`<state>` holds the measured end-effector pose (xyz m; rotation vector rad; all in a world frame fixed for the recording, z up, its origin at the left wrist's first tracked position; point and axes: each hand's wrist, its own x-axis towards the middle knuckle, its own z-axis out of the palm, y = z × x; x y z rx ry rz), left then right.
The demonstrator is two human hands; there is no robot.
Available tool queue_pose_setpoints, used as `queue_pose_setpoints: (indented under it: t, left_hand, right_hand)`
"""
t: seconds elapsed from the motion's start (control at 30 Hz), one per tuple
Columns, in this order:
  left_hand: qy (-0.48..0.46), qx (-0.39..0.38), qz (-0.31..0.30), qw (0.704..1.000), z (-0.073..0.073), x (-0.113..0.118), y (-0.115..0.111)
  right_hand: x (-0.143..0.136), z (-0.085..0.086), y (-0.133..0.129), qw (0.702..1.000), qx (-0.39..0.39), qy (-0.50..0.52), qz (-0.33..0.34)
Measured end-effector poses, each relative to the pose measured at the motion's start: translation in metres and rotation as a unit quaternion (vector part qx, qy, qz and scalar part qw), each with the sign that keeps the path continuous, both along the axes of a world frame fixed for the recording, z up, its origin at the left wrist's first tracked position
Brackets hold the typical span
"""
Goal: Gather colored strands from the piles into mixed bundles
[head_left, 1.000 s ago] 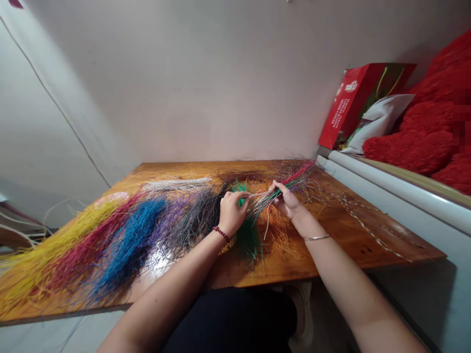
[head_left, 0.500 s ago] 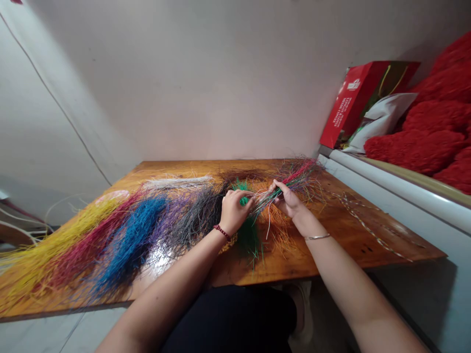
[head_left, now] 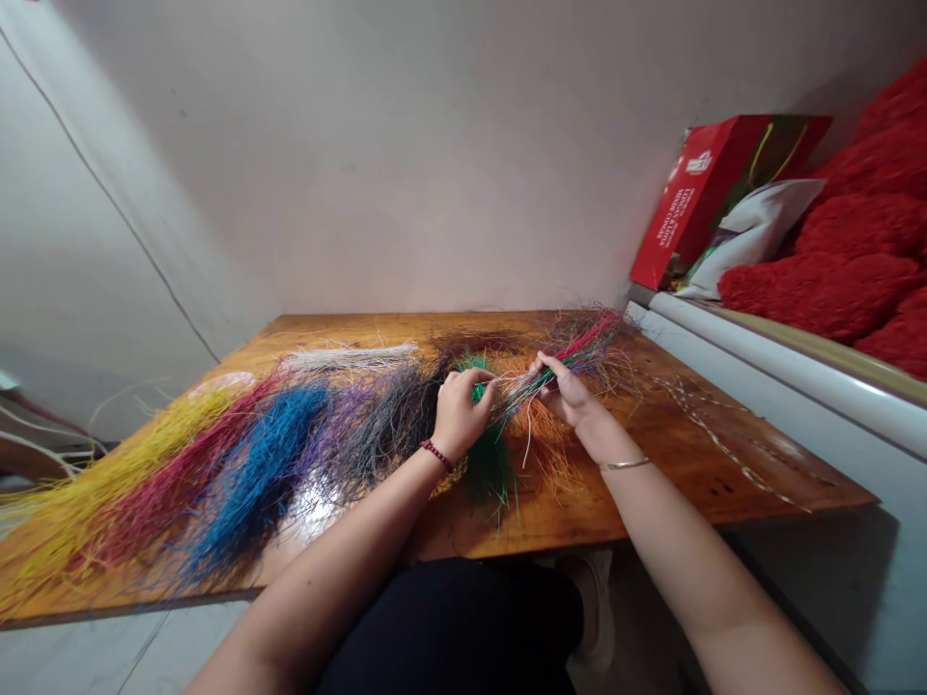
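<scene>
My right hand (head_left: 570, 394) is closed round a bundle of thin mixed-colour strands (head_left: 519, 391), with its thumb lying along the top. The bundle's red, green and purple far end fans out to the upper right. Left of it, my left hand (head_left: 462, 410) pinches at the near tips of the bundle, its fingertips close together. One white strand (head_left: 528, 434) droops below the bundle between my hands. Under and around my hands lie green strands (head_left: 496, 468) and orange strands (head_left: 547, 449) on the wooden table (head_left: 601, 507).
Yellow (head_left: 137, 463), crimson (head_left: 174, 483), blue (head_left: 257, 483), purple (head_left: 329, 425) and grey strands (head_left: 383, 420) spread across the table's left. White strands (head_left: 354, 357) lie behind them. Twisted cords (head_left: 714, 439) lie at right. A red box (head_left: 685, 203) and red fluffy material (head_left: 818, 290) stand beyond.
My left fingers have shifted slightly at the tips of the bundle. My right hand keeps its hold in the same place.
</scene>
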<state>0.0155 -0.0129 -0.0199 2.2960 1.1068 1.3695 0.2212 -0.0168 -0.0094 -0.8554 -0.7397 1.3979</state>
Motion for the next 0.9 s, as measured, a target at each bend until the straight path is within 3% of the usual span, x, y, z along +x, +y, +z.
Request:
queue_pose_setpoints:
  t: [0.9]
  left_hand:
    - [-0.038,-0.044,-0.03,0.998,0.005,0.0007,-0.0002]
  right_hand:
    - [0.002,-0.0034,0.0037,1.0,-0.005,-0.009,-0.02]
